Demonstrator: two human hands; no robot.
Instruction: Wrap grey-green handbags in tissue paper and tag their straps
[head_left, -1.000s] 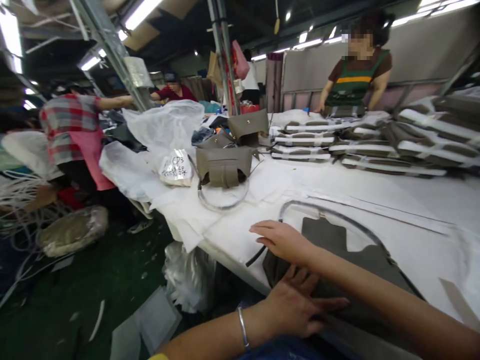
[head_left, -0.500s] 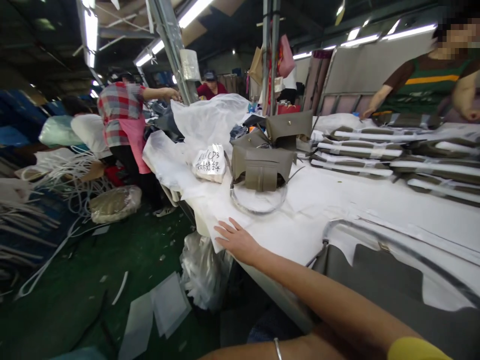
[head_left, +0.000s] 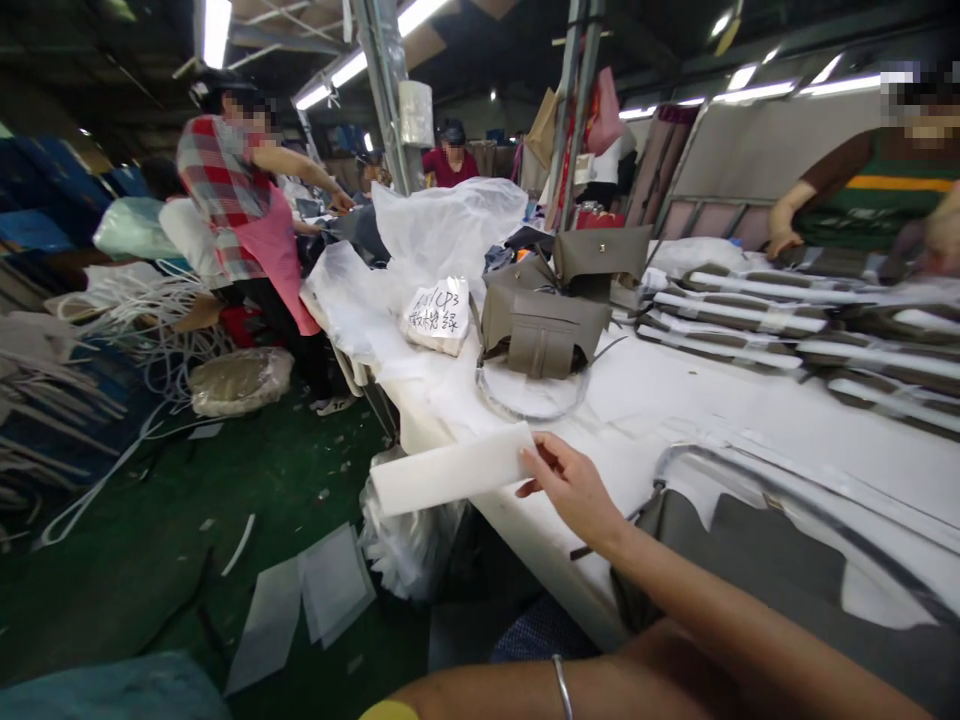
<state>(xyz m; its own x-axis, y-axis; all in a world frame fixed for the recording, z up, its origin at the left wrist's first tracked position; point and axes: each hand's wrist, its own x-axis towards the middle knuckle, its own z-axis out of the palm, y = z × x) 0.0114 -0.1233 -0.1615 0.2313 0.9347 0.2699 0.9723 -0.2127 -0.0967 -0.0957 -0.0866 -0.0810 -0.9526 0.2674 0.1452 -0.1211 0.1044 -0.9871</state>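
Note:
Near the table's left edge, my right hand (head_left: 574, 490) pinches one end of a white rectangular strip (head_left: 450, 468), which looks like thin foam or paper. The strip sticks out to the left, past the edge. My left forearm (head_left: 510, 690), with a silver bracelet (head_left: 561, 687), crosses the bottom of the view. The right arm covers the left hand's fingers. A large grey-green leather bag piece (head_left: 772, 560) lies close by on the right, with a plastic-wrapped handle (head_left: 825, 520). Beyond my right hand stands a grey-green handbag (head_left: 546, 335).
The white-covered table (head_left: 720, 400) holds stacks of padded bag parts (head_left: 739, 325) and a labelled plastic packet (head_left: 439, 312). Clear plastic (head_left: 412, 560) hangs below the edge. Sheets (head_left: 337, 585) lie on the green floor. Co-workers (head_left: 225, 190) stand beyond, one across the table (head_left: 877, 200).
My right hand lay flat with spread fingers at the table edge. Now it has lifted the white strip and moved right. The view has shifted slightly.

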